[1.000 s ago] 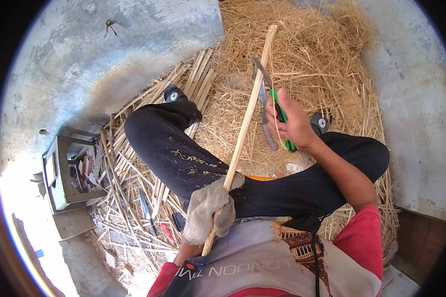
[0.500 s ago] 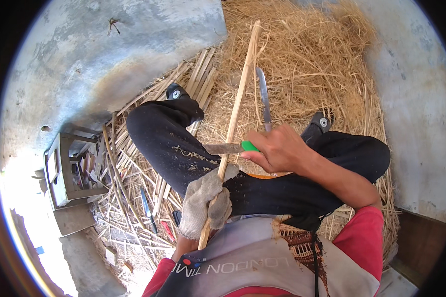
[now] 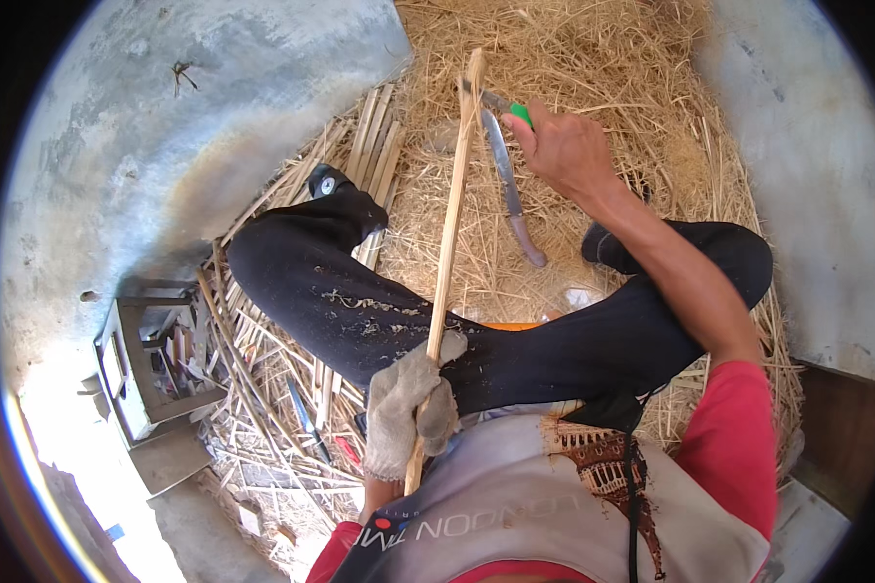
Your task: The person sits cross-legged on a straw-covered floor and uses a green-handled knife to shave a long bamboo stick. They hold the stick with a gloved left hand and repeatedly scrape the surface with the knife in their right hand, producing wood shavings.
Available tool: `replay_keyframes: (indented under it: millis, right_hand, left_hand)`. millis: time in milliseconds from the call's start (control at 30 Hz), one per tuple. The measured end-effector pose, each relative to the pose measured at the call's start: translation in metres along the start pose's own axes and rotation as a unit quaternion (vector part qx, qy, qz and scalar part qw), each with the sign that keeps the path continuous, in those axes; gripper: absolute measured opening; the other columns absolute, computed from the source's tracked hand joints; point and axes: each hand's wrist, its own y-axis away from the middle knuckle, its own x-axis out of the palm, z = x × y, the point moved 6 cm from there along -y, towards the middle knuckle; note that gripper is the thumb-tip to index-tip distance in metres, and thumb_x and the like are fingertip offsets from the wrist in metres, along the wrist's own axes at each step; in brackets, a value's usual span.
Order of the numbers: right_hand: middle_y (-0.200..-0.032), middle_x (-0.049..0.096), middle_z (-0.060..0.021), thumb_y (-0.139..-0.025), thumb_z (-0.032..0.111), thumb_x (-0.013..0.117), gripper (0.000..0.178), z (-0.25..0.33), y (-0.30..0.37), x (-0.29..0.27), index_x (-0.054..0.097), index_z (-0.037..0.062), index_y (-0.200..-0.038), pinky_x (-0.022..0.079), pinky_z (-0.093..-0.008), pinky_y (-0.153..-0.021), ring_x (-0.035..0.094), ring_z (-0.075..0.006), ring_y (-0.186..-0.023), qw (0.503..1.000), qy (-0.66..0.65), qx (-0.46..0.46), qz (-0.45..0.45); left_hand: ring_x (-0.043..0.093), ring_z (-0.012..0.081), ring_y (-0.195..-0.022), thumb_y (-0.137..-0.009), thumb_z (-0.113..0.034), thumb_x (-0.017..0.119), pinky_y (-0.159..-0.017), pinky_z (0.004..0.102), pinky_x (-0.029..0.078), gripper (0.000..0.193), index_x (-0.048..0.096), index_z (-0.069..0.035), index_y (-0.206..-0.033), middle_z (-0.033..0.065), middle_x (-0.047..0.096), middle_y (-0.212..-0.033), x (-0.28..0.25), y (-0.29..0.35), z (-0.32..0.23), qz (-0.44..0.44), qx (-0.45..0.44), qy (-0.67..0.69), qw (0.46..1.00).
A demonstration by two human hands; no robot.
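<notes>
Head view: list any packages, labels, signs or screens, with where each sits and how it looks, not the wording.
Printed lettering: a pale band across the grey shirt front, at the lower edge.
Open box: grey, square, on the ground at left, holding small items.
No signs or screens.

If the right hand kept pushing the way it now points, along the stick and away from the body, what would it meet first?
Probably only the heap of straw shavings past the tip of the bamboo stick. The right hand, gripping the green-handled knife, is already near that tip. Depth is unclear.
</notes>
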Motion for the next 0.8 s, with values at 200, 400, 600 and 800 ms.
replay_keyframes:
  millis: [200, 400, 600, 800]
  right_hand:
    - [-0.051, 0.045, -0.0031, -0.105, 0.058, 0.034, 0.06, 0.003, 0.016, 0.011, 0.054, 0.008, -0.078, 0.038, -0.0365, -0.044, 0.039, -0.0162, -0.042, 0.849, -0.475, 0.148, 0.176]
    - [-0.053, 0.043, -0.0071, -0.101, 0.055, 0.047, 0.052, 0.066, 0.044, -0.028, 0.053, 0.0073, -0.082, 0.041, -0.0404, -0.049, 0.049, -0.0258, -0.046, 0.883, -0.423, -0.073, 0.191]
    - [-0.054, 0.054, -0.0128, -0.098, 0.052, 0.056, 0.047, 0.104, 0.061, -0.044, 0.059, 0.0073, -0.085, 0.047, -0.0456, -0.048, 0.06, -0.0351, -0.049, 0.927, -0.279, -0.215, 0.131]
    - [-0.053, 0.055, -0.01, -0.099, 0.051, 0.056, 0.046, 0.066, 0.04, -0.027, 0.059, 0.0082, -0.083, 0.044, -0.0414, -0.044, 0.057, -0.0311, -0.044, 0.971, -0.164, -0.133, 0.111]
  left_hand:
    - [0.039, 0.0122, -0.033, -0.1, -0.021, 0.051, -0.033, 0.0272, 0.03, 0.045, 0.053, 0.014, -0.127, 0.0021, 0.042, -0.046, 0.0, -0.004, 0.0, 0.051, 0.006, 0.015, 0.999]
    - [0.034, 0.0133, -0.029, -0.1, -0.02, 0.052, -0.029, 0.0286, 0.027, 0.046, 0.048, 0.014, -0.131, 0.0012, 0.037, -0.044, -0.004, -0.012, -0.006, 0.082, 0.033, 0.141, 0.986]
    - [0.037, 0.0119, -0.033, -0.096, -0.019, 0.054, -0.034, 0.0275, 0.03, 0.048, 0.052, 0.014, -0.132, 0.0022, 0.043, -0.047, -0.007, -0.006, -0.011, 0.045, 0.035, 0.091, 0.994]
    - [0.038, 0.0108, -0.034, -0.098, -0.021, 0.053, -0.036, 0.0262, 0.031, 0.048, 0.055, 0.014, -0.13, 0.001, 0.045, -0.049, 0.003, -0.002, -0.01, 0.025, 0.033, -0.017, 0.999]
